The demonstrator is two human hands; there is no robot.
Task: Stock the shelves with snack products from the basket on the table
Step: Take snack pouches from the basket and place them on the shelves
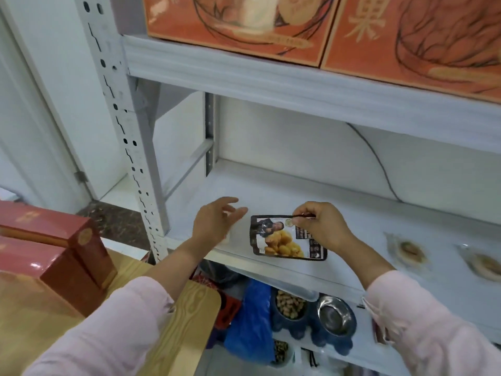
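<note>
Black-edged snack pouch [282, 246] printed with yellow pieces, lying on white shelf [352, 213], fingers of right hand [322, 225] pinching its top edge, left hand [214, 221] beside it, fingers loosely spread.

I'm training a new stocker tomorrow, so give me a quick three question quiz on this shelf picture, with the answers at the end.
1. True or false: the left hand grips the black-edged snack pouch printed with yellow pieces.
2. Which hand pinches the pouch's top edge? A) left B) right C) both
3. Fill in: to the right of the pouch, on the white metal shelf, lie ___ round pastries in clear wrap.

Key
1. False: it is open, to the left of the pouch.
2. B: the right hand.
3. Two.
</note>
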